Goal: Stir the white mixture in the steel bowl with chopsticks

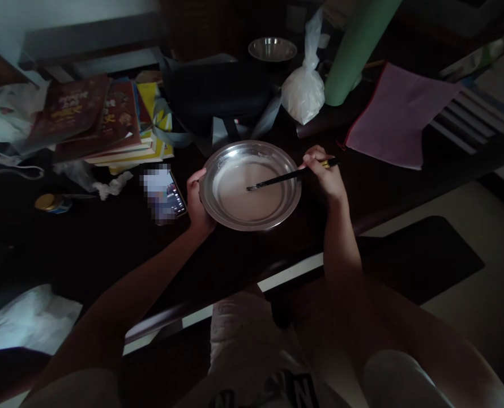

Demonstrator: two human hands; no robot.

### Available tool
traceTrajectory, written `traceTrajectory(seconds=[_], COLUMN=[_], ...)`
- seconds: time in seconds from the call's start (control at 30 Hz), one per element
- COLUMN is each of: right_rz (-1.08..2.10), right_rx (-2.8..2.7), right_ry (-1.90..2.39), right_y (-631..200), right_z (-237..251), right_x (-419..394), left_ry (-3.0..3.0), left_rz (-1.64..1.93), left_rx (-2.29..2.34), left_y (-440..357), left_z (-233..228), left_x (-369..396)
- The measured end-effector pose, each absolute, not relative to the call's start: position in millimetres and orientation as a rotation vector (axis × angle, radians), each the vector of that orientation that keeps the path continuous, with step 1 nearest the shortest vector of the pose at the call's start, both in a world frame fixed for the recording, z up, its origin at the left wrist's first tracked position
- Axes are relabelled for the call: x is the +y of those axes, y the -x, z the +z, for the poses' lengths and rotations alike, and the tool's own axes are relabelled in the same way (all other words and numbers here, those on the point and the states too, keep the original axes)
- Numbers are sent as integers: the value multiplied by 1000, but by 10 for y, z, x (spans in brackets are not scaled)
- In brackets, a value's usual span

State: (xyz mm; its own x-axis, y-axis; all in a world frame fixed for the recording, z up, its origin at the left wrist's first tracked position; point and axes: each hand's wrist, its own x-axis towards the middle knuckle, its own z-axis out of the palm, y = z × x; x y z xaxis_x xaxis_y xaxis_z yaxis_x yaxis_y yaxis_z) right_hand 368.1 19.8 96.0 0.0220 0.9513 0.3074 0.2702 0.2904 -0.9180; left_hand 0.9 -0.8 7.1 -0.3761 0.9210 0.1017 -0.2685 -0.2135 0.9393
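A round metal bowl (pixel 292 212) holds a pale, milky liquid (pixel 252 201). My left hand (pixel 199 204) grips the bowl's left rim, thumb on top and the other fingers hidden beneath. Between the fingers of my right hand (pixel 325 173) is a pair of dark chopsticks (pixel 283 177), pressed together and slanting down to the left. Their tips touch the liquid near the middle of the bowl. Left of the bowl lies a lit phone (pixel 169 192), its screen partly blurred.
Behind the bowl are a dark bag (pixel 222 90), a tied plastic bag of white powder (pixel 303 93), a second metal bowl (pixel 272 50) and a green cylinder (pixel 354 62). Stacked books (pixel 77 113) stand left; a pink mesh pouch (pixel 392 122) lies right. A small jar (pixel 52 203) is far left.
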Motion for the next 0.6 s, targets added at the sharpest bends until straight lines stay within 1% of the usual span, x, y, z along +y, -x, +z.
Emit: traceTrajectory(seconds=[0.13, 0.23, 0.47, 0.6], right_rz=[840, 813, 834, 778], right_rx=[-1518, -1499, -1543, -1516], right_ry=[1170, 1189, 1132, 1133], right_y=[-3650, -3652, -3683, -3715], right_z=[979, 972, 907, 880], right_x=[186, 194, 224, 239], left_ry=[-909, -900, -778, -759], left_rz=[1731, 1726, 1744, 1754], left_rx=[1132, 1142, 1155, 1126], left_y=[2, 2, -45, -56], left_z=[52, 59, 161, 184], left_x=[-9, -8, -13, -22])
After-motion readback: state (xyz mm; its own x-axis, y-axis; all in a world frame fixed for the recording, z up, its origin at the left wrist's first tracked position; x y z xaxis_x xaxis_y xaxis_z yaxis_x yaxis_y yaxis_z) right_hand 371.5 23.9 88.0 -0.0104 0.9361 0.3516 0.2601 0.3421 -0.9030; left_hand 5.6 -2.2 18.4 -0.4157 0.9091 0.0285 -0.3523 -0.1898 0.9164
